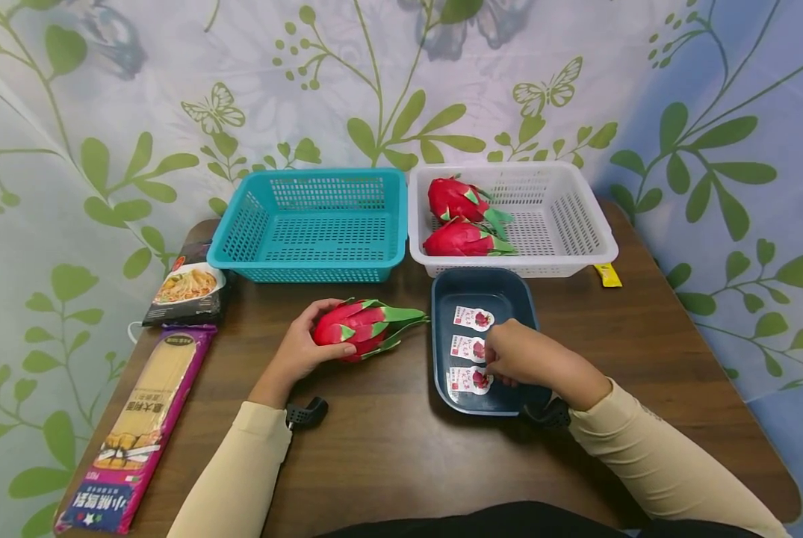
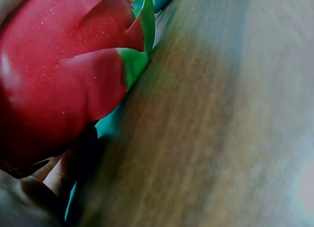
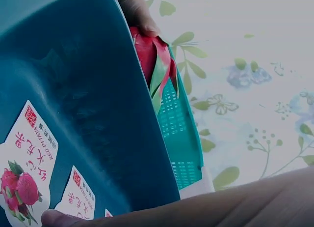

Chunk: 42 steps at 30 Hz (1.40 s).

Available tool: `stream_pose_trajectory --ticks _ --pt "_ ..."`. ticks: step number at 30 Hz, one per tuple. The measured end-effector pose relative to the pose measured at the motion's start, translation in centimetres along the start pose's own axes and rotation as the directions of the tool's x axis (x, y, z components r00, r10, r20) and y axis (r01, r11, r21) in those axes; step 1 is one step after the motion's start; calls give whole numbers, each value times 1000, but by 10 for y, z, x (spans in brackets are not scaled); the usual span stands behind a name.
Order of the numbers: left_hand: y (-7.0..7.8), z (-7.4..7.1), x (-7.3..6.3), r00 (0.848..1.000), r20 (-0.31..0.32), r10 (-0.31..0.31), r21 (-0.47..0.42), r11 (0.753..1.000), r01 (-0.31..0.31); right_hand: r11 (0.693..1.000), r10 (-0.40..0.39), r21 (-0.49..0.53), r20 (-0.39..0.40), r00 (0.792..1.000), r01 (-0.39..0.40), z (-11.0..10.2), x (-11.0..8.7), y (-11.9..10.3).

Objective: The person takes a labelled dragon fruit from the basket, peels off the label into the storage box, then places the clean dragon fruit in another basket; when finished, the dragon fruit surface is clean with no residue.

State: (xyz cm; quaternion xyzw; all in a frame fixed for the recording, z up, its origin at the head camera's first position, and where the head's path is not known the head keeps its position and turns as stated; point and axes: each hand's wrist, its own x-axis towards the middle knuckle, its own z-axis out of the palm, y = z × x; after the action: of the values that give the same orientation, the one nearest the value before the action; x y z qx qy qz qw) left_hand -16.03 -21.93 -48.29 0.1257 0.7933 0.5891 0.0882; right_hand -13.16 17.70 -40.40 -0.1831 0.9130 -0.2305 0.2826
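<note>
My left hand (image 1: pixel 302 345) grips a red dragon fruit (image 1: pixel 337 326) from its left side, thumb along the near side and fingers round the far side. Green leaf tips on the fruit point right, toward a dark blue tray (image 1: pixel 488 288). In the left wrist view the fruit (image 2: pixel 59 74) fills the left side, close over the table. Three white dragon fruit stickers lie in a column in the tray. Over the tray, my right hand (image 1: pixel 535 357) has curled fingers and pinches the right edge of the nearest sticker (image 1: pixel 464 379). A fingertip (image 3: pixel 59 218) shows by the stickers in the right wrist view.
Behind stand a teal basket (image 1: pixel 307 274) and a white basket (image 1: pixel 589 258) with two dragon fruits (image 1: pixel 458 199) inside. A noodle package (image 1: pixel 149 396) and a black food packet (image 1: pixel 189 288) lie at the left. A yellow sachet (image 1: pixel 607 276) lies beside the white basket.
</note>
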Motion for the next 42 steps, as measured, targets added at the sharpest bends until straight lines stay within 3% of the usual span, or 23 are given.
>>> stream_pose_trajectory --ticks 5,9,19,23,25,27,29,30,32,34,36,38,40,42 --pt "0 0 0 1000 -1 -11 2 1000 11 1000 17 -20 -21 1000 -17 -3 -3 0" --pt "0 1 0 1000 0 -18 0 1000 18 1000 -4 23 -107 994 7 -7 -8 5" --pt "1 0 1 1000 -2 -8 -3 1000 8 980 -51 162 -355 934 115 -13 -15 16" --pt "0 0 2 1000 7 -12 -20 1000 12 962 -46 217 -462 886 163 -12 -15 21" --pt "0 0 2 1000 8 -12 -24 1000 13 945 -31 260 -536 844 200 -11 -14 25" --pt "0 0 2 1000 7 -13 -23 1000 13 903 18 349 -611 791 249 -11 -13 31" --pt "1 1 2 1000 5 -12 -24 1000 12 822 122 481 -672 730 305 -11 -10 37" --pt "1 1 2 1000 4 -12 -22 1000 12 753 190 559 -689 699 347 -11 -8 41" --pt "2 1 2 1000 5 -14 -22 1000 14 568 334 699 -679 654 436 -12 -5 50" --pt "1 1 2 1000 6 -17 -19 1000 17 354 466 784 -620 631 510 -12 -2 58" --pt "1 1 2 1000 6 -23 -15 1000 23 148 553 823 -529 644 549 -13 0 66" --pt "1 1 2 1000 6 -26 -13 1000 26 -33 592 827 -436 678 561 -15 3 75" --pt "0 1 1 1000 4 -29 -14 999 29 -164 589 813 -373 717 558 -17 6 82" --pt "0 0 1 1000 -1 -30 -12 999 30 -258 556 791 -349 755 555 -18 9 87"
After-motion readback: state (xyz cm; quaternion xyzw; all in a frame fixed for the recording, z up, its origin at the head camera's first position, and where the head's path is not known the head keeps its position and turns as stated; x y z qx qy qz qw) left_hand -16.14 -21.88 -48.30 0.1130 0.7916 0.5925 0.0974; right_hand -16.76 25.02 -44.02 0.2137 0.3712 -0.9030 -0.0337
